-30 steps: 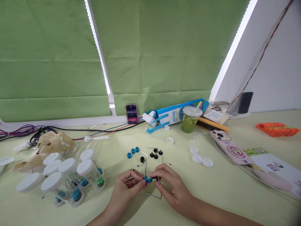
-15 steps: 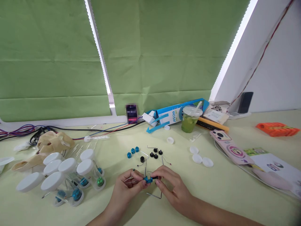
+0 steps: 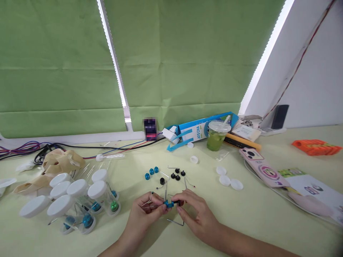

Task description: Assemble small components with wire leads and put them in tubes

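Both hands meet low in the middle of the table over a small blue metal part point(image 3: 167, 204) with a black knob on its right end. My left hand point(image 3: 146, 213) pinches the blue part's left side and also holds thin bent wires. My right hand point(image 3: 194, 212) pinches the black knob end. A bent metal rod point(image 3: 175, 223) lies on the table just under the hands. Beyond them sit three loose blue caps point(image 3: 151, 172), several black knobs point(image 3: 177, 175) and more thin wire pins point(image 3: 187, 182).
Clear tubes with white lids point(image 3: 77, 194) lie at the left beside crumpled brown paper point(image 3: 57, 162) and cables point(image 3: 32, 148). Loose white lids point(image 3: 227, 179), an iced green drink cup point(image 3: 216, 135), a blue carton point(image 3: 193, 132), a phone point(image 3: 262, 167) and an orange object point(image 3: 316, 147) sit behind and to the right.
The right hand's fingers shifted slightly on the black knob end; the left hand and the blue part stayed in place.
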`<state>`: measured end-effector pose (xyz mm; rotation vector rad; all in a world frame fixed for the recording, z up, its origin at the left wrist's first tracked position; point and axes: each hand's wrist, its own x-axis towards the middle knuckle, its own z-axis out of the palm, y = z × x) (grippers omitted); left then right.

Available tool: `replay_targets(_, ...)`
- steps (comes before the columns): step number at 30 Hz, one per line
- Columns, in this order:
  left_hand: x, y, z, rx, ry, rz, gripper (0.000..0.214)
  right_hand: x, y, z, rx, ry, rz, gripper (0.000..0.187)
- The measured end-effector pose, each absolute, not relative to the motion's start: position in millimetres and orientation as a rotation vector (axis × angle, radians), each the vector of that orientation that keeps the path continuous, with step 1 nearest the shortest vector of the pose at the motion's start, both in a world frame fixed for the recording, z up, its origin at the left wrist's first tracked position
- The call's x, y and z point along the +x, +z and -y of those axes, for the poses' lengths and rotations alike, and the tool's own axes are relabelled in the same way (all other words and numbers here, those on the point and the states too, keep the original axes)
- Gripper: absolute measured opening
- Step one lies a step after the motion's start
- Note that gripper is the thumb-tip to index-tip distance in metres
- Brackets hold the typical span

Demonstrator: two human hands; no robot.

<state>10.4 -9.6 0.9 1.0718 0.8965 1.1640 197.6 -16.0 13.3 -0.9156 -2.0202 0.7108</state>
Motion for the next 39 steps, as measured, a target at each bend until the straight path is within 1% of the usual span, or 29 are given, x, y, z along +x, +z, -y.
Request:
replay_targets(14,9.9,-1.4,7.9,1.086,1.161,-0.894,0.011,198.0,11.0,16.8,-1.001,0.674,2.057,0.026)
replay_targets(26,10.1,-1.5,9.5,1.085,1.164,-0.882,0.012,196.6,13.6,18.0,-0.884,0.639,2.035,0.034)
replay_targets(39,10.1,-2.8,10.5,1.104,1.168,-0.889,0.011,196.5,14.4,18.4,-0.882,0.639,2.039,0.025)
